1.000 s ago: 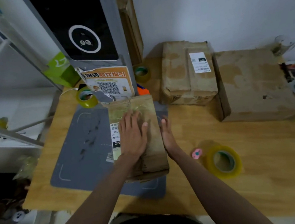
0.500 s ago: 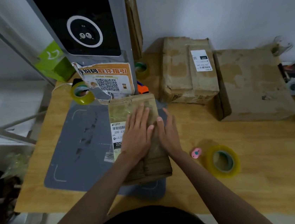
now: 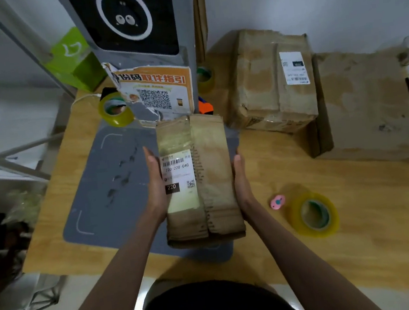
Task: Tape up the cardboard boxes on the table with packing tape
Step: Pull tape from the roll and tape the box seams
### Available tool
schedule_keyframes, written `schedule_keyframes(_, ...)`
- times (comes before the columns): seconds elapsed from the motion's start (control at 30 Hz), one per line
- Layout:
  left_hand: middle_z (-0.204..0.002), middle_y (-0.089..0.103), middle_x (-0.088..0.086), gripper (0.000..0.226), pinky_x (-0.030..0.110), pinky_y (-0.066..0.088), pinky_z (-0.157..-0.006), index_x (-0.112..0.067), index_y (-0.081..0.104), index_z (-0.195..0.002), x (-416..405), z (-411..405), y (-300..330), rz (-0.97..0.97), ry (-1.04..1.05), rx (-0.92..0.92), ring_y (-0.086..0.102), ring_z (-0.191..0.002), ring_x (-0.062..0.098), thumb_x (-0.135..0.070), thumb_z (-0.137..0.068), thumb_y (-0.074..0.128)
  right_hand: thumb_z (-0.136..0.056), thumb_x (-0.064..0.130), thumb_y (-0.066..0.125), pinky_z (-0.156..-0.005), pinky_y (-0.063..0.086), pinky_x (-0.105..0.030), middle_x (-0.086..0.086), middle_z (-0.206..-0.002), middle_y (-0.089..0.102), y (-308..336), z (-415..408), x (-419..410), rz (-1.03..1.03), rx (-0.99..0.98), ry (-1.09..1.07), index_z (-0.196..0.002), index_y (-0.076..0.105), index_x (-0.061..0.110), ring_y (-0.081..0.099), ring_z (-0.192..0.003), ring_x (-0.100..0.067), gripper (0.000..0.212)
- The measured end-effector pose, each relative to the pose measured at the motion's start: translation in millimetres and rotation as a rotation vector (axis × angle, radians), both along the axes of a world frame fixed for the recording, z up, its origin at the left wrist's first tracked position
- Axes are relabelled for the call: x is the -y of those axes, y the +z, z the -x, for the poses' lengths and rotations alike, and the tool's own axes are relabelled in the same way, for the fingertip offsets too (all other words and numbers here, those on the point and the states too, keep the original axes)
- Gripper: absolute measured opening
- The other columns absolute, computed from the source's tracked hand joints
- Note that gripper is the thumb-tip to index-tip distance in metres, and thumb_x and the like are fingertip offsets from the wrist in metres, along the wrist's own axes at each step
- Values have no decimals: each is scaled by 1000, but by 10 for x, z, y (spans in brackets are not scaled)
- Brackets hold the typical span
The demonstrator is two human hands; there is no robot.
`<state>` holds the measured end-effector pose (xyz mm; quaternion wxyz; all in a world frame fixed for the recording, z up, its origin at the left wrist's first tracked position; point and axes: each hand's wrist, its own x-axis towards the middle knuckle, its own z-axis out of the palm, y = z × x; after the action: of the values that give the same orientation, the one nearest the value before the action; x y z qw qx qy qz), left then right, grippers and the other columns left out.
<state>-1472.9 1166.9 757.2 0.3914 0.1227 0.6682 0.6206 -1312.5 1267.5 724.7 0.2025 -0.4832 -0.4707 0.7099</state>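
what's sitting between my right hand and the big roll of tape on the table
In the head view, a small pink object lies on the wood between your right hand and the tape roll; otherwise bare table.

Left of narrow box (image 3: 198, 178): bare grey mat (image 3: 114, 180), open for a hand.
Far edge: kiosk (image 3: 133, 35) with orange poster (image 3: 158, 91) stands just behind (little gap there).
Right: bare wooden table (image 3: 362, 251) up to pink cutter (image 3: 277, 202) and tape roll (image 3: 314, 215).
Back right: two cardboard boxes (image 3: 271, 81) (image 3: 368, 105) side by side, blocking.
Back left: second tape roll (image 3: 116, 109).
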Motion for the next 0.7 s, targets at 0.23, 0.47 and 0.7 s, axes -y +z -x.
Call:
schedule_keyframes(0.23,-126,68,18,70,40,57,-91,-6,63,-135,191,-95,-373,-151,-118,592,69,-111,28,-56,-106,22,-113,24,26,-83,44,-3,19,-134,43,-285,-27,-24,-107,107,79,-150,24,24,52,-116,18,38)
schedule_keyframes(0.47,-120,70,21,52,50,53,-96,-12,61,-133,39,111,-245,47,-26,369,72,-103,24,-50,-107,37,-109,35,37,-105,40,-29,-6,-150,47,-23,36,-348,-360,273,-53,-152,36,18,46,-136,-21,46)
schedule_keyframes(0.7,-159,35,-9,59,18,37,-112,-29,29,-158,-662,541,13,84,-96,-338,40,-138,0,-46,-105,48,-108,41,30,-125,15,-45,-2,-164,27,695,970,-596,-973,435,106,-157,27,21,20,-153,-20,52)
